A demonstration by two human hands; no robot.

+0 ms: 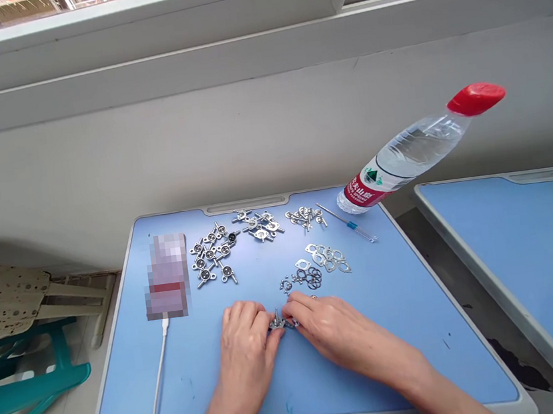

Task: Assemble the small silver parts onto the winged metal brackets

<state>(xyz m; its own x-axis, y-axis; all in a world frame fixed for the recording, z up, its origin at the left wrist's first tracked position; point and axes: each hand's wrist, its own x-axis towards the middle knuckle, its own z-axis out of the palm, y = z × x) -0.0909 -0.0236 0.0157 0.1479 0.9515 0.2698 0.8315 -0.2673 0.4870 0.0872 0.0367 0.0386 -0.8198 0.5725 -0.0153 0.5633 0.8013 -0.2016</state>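
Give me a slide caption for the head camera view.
Left hand and right hand pinch a small metal part on a blue desk strewn with fittings.

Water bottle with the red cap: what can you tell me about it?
The clear plastic bottle has a red cap, shut, and a red-and-white label with a green emblem near its base. It stands on the far right corner of the blue table, leaning right in this view. No hand touches it.
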